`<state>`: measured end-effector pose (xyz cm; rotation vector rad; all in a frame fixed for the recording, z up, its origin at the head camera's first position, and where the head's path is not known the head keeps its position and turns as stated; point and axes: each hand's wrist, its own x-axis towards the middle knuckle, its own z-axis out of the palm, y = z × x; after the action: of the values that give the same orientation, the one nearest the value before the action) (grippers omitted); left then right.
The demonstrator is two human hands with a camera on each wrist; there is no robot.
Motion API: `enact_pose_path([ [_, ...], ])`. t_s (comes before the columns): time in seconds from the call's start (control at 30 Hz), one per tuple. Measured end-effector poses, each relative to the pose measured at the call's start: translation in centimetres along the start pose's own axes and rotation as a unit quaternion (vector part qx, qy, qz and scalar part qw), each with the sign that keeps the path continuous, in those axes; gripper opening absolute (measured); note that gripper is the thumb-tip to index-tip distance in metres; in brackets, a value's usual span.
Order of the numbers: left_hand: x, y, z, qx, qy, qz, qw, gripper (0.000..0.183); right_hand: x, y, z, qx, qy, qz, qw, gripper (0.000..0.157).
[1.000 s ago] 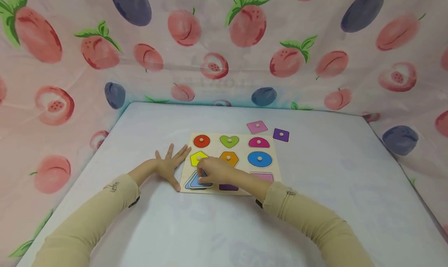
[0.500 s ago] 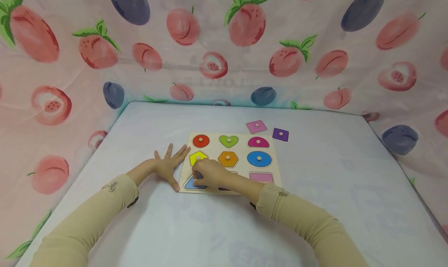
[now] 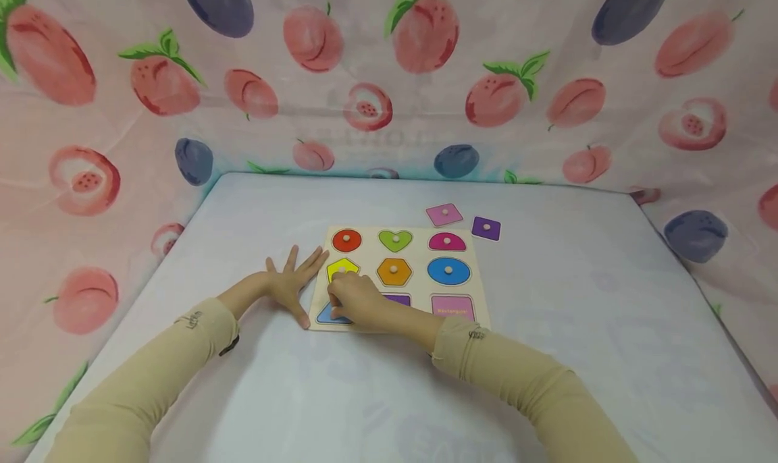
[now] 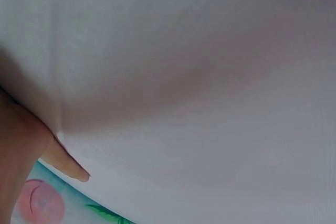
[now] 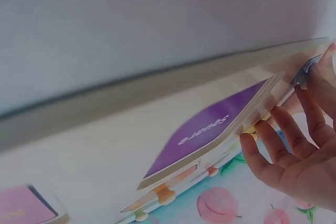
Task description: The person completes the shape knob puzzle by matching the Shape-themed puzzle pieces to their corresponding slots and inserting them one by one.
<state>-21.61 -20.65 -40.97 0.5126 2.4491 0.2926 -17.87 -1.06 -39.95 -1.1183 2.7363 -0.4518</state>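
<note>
A wooden knob puzzle board (image 3: 370, 240) lies flat on the table. At its near left corner, my right hand (image 3: 361, 302) pinches the small knob of a blue triangle piece (image 3: 327, 316), hiding part of it. The triangle lies in line with its spot on the board. In the right wrist view, thumb and forefinger of the right hand (image 5: 299, 145) meet at the knob, the other fingers loosely bent. My left hand (image 3: 288, 287) spreads flat, its thumb and fingertips at the board's left edge. The left wrist view shows only part of this hand (image 4: 26, 140).
Bare recesses show for a purple square (image 3: 398, 300) and a pink rectangle (image 3: 452, 308). Beyond the board's far right corner lie a loose pink piece (image 3: 452, 216) and a purple square piece (image 3: 486, 229). Several knobbed pieces, such as an orange hexagon (image 3: 385, 274), sit in the board.
The blue triangle, earlier askew over its recess, has shifted left into line with it. My right hand moved slightly left with it. The left hand keeps its place at the board.
</note>
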Motion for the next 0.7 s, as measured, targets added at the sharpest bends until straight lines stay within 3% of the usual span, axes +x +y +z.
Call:
enact_pose_path([
  [0.23, -0.5, 0.1, -0.2, -0.014, 0.002, 0.010, 0.9999, 0.145, 0.3, -0.5, -0.4, -0.007, -0.020, 0.017, 1.000, 0.021],
  [0.7, 0.7, -0.2, -0.1, 0.019, -0.019, -0.009, 0.9996, 0.143, 0.6, -0.3, -0.5, -0.060, -0.048, -0.007, 0.997, 0.018],
])
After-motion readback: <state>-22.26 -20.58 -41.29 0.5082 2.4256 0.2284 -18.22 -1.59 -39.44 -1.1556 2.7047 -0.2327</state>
